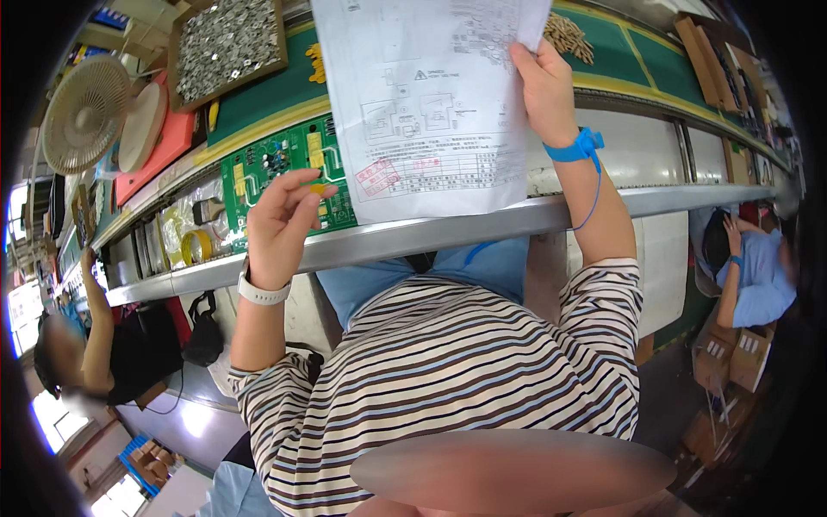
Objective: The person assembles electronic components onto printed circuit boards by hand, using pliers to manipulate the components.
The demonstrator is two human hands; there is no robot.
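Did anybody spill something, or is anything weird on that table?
Maybe: the small tan parts lie in a loose heap on the green mat, while the little metal pieces sit in a box. It may be deliberate. The printed sheet in the right hand shows no visible tear.

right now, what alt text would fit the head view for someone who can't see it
The right hand, a blue wrist strap below it, holds up a printed diagram sheet. The left hand is over a green circuit board, its fingertips at a small yellow part. At upper left are a tray of small metal pieces and a round fan.
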